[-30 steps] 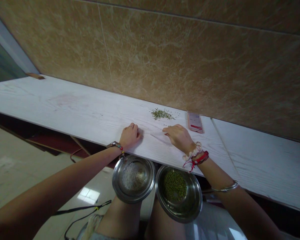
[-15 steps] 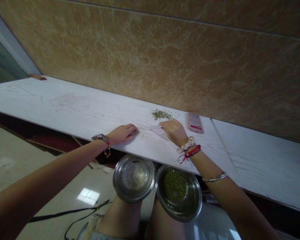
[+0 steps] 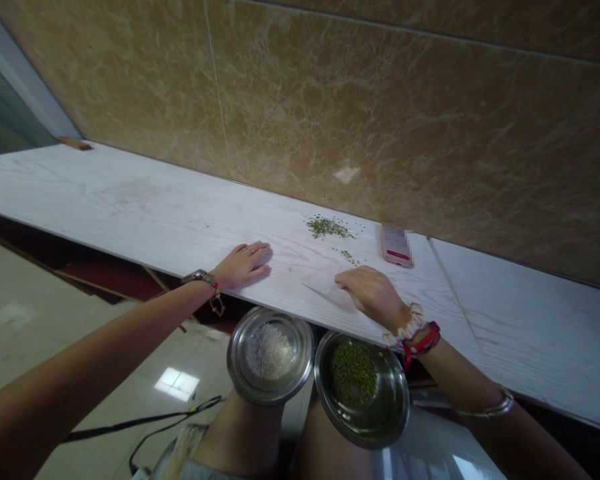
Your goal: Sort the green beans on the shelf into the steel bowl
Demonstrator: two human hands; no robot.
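My right hand (image 3: 373,293) is closed, pinching a thin, see-through sheet (image 3: 325,285) that looks like plastic, low over the white wooden shelf (image 3: 250,207). Just beyond it, a few small green beans (image 3: 350,257) trail away from the larger bean pile (image 3: 327,227). Flat on the shelf near its front edge rests my left hand (image 3: 245,263), fingers apart and holding nothing. Below the edge, on my legs, are two steel bowls. The left bowl (image 3: 236,357) contains white grains like rice; green beans fill part of the right bowl (image 3: 393,400).
A phone (image 3: 397,247) lies on the shelf near the wall, right of the bean pile. Brown marbled tiles (image 3: 330,120) rise behind the shelf. A small wooden piece (image 3: 73,143) sits at the far left end. A black strap (image 3: 140,421) hangs at lower left.
My right hand has drawn back towards me and to the right with the sheet. A short trail of beans now lies apart from the pile. My left hand's fingers have spread a little.
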